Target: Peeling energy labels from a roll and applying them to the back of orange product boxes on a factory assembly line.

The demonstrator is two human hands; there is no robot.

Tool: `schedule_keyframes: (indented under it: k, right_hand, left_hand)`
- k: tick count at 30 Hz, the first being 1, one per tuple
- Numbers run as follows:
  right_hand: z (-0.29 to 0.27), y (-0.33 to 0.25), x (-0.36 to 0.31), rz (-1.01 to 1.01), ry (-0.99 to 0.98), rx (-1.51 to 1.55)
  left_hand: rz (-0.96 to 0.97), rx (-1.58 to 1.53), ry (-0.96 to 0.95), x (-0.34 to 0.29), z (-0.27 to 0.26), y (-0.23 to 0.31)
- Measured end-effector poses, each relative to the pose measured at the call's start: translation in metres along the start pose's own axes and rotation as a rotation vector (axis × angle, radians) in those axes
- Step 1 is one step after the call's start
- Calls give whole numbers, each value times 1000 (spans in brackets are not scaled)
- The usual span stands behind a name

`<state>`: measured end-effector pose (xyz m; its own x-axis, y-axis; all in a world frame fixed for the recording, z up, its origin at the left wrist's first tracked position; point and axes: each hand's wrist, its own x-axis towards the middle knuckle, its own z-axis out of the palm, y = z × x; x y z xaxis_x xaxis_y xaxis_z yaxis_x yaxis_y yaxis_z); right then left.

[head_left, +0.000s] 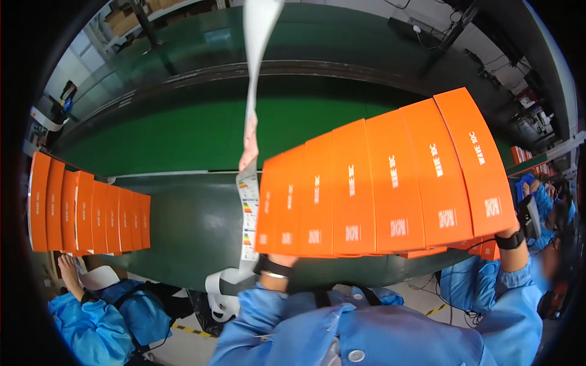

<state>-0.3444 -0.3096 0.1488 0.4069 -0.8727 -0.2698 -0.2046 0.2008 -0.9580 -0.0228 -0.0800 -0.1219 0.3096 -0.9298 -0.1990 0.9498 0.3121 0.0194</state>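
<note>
A row of several orange boxes, standing side by side, is held up between my two hands. My left hand presses against the row's left end, its fingers showing past that end and the rest mostly hidden. Along those fingers runs a white strip of printed labels with coloured bars; it hangs down beside the boxes and also stretches away upward. At the near right corner, my right hand grips the other end of the row, its fingers largely hidden by the boxes.
Another row of orange boxes stands at the left on the dark green table. Beyond it lies a green conveyor belt. A co-worker in blue sits at the lower left, others at the right. A loose white strip loop hangs at the near edge.
</note>
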Motion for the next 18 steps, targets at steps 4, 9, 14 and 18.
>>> schedule_keyframes:
  k: [4,9,14,18]
  right_hand:
    - [94,-47,-1,-259,-253,-501]
    - [124,-51,-1,-322,-282,-682]
    - [151,-52,-8,-449,-275,-750]
    - [167,-52,-15,-553,-326,-862]
  left_hand:
    - [4,-215,-47,1,-61,-37]
    - [-3,-363,-110,-4,-95,-63]
    - [-20,-410,-154,-17,-101,-64]
    - [-68,-461,-216,-33,-113,-66]
